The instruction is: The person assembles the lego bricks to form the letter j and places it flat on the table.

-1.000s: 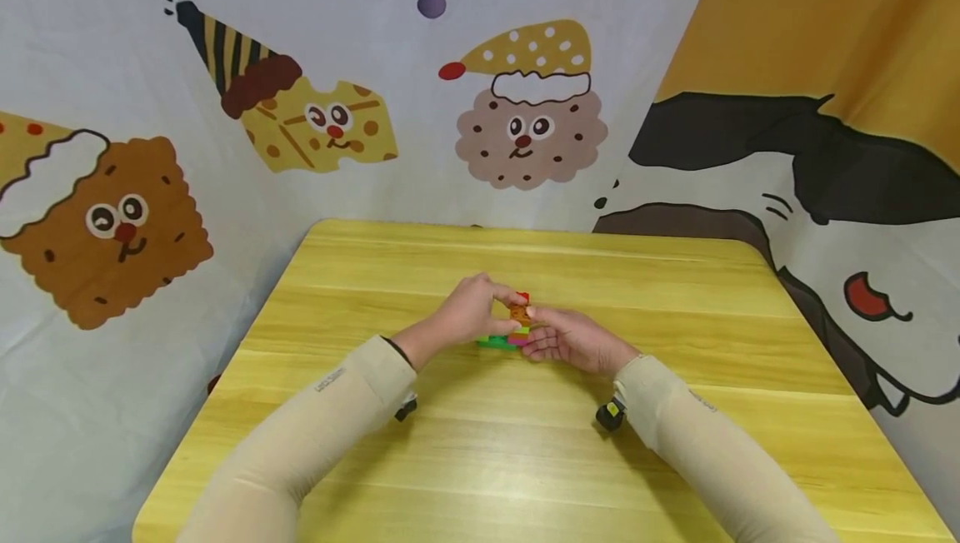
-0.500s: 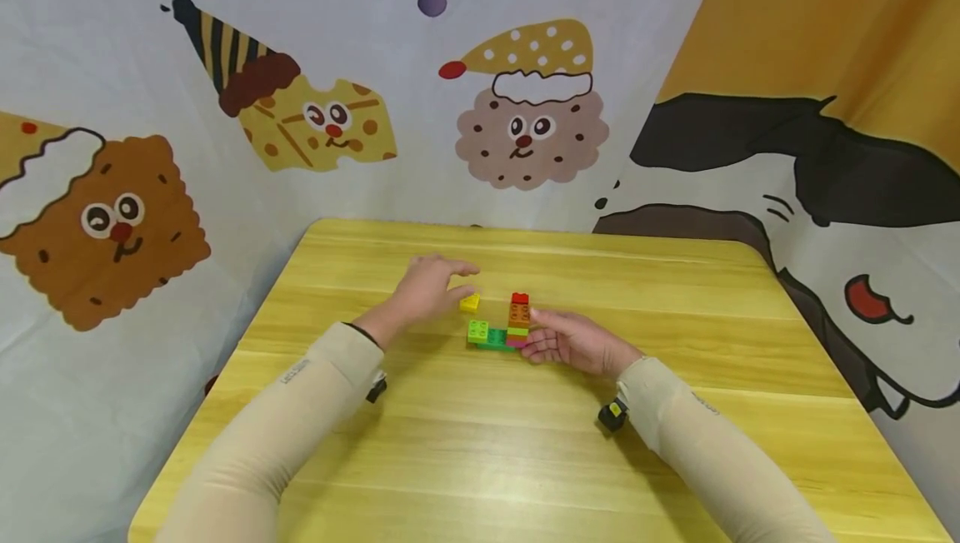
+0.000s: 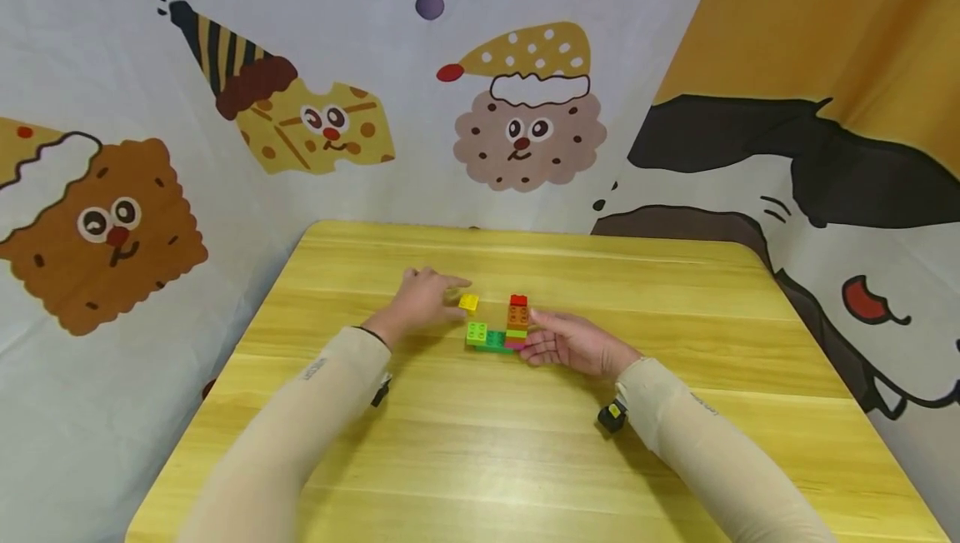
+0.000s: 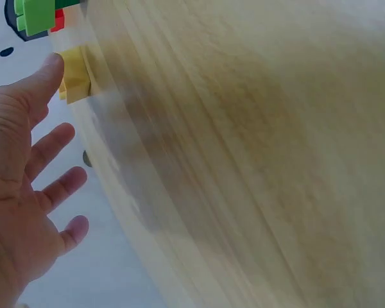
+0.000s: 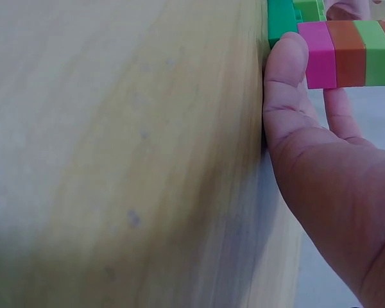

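A toy brick build stands at the table's middle: a green base (image 3: 492, 341) with a light green brick (image 3: 476, 332) at its left end and a tower (image 3: 517, 320) of pink, orange, light green and red bricks at its right. My right hand (image 3: 577, 343) touches the tower's right side; in the right wrist view, one fingertip rests by the pink brick (image 5: 317, 56). Behind the light green brick lies a loose yellow brick (image 3: 469, 302). My left hand (image 3: 423, 301) reaches beside it with thumb and fingers spread; the thumb is close to the yellow brick (image 4: 76, 74) in the left wrist view.
The wooden table (image 3: 495, 460) has rounded far corners. Behind it hangs a cloth (image 3: 420, 193) printed with cartoon figures. Both wrists carry small black cameras, such as the right wrist camera (image 3: 612, 416).
My left hand has left the tower and moved left to the yellow brick, which it hid earlier. In the last half second the yellow brick has turned slightly. My right hand stays by the tower.
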Available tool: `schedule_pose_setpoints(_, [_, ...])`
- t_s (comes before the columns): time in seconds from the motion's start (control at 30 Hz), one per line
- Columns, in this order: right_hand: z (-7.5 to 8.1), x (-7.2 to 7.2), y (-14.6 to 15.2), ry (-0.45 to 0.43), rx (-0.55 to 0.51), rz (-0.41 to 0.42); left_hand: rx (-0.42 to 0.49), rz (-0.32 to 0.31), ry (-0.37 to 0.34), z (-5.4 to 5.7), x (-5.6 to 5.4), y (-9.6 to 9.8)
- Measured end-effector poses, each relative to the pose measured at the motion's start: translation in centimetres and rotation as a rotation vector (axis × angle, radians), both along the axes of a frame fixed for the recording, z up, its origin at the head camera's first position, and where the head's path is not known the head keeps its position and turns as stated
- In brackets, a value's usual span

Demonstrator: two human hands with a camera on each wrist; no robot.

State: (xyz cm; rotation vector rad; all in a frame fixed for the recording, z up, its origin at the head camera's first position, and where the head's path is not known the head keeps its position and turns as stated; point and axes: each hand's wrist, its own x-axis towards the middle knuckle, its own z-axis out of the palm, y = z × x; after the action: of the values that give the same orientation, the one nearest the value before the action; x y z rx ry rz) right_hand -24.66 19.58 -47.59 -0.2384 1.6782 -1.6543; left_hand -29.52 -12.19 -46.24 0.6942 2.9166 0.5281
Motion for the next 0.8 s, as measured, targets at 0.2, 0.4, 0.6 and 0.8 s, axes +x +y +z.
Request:
schedule_pose_setpoints(0.2, [0.0,0.2,-0.1,0.009,0.014,-0.008,-0.050,0.001,-0.004,-0.5,-0.1,0.6])
schedule_pose_setpoints(0.4, [0.0,0.2,-0.1,0.022,0.018,-0.016,-0.040,-0.002,-0.012,-0.7,0.1,1.0])
schedule_pose_setpoints(0.6, [-0.3,0.3,0.1,0.026,0.010,-0.020,-0.050,-0.006,0.009,-0.8,0.4,1.6])
schedule_pose_setpoints(0.8, [-0.3,0.3,0.2,0.029,0.002,-0.024,-0.026,-0.002,0.021,-0.9,0.4,1.8])
